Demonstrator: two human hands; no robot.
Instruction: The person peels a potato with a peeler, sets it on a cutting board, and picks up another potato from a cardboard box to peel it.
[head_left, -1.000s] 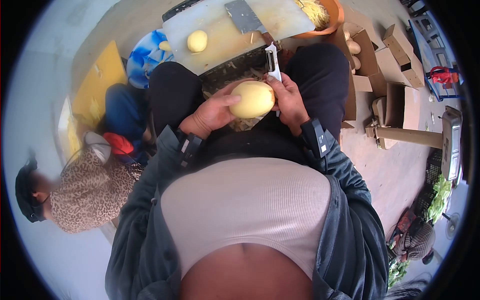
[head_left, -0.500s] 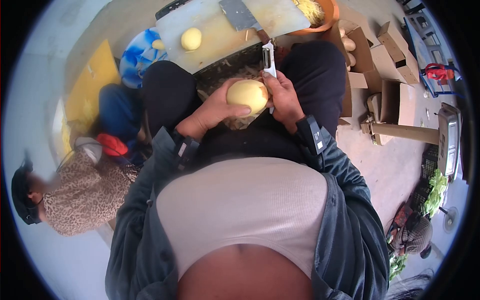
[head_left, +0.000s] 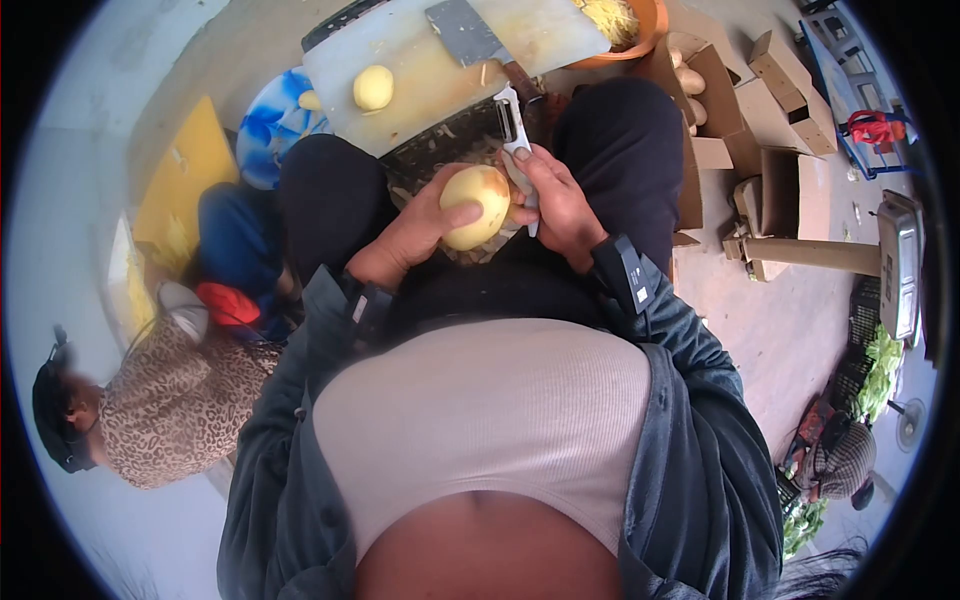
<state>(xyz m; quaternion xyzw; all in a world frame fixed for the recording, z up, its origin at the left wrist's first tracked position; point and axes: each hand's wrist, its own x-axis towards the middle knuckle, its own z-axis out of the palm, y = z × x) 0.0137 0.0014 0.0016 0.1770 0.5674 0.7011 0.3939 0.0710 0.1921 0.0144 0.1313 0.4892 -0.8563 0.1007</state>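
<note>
A mostly peeled potato rests in my left hand, thumb across its near side. A brown patch of skin shows at its upper end. My right hand is closed around a white-handled peeler, its blade end pointing up and away from me. Some of my right fingers are close by the potato's right side. Beyond my knees, another peeled potato lies on a white cutting board. A cleaver with a brown handle lies across that board.
Peelings lie in a dark container below my hands. An orange bowl holds yellow shreds. Potatoes fill a cardboard box at right. A blue-and-white basin stands left, near a person in leopard print. A scale is far right.
My left hand has turned the potato more upright and moved it slightly left, bringing the brown patch to the top. The peeler has tilted leftward in my right hand.
</note>
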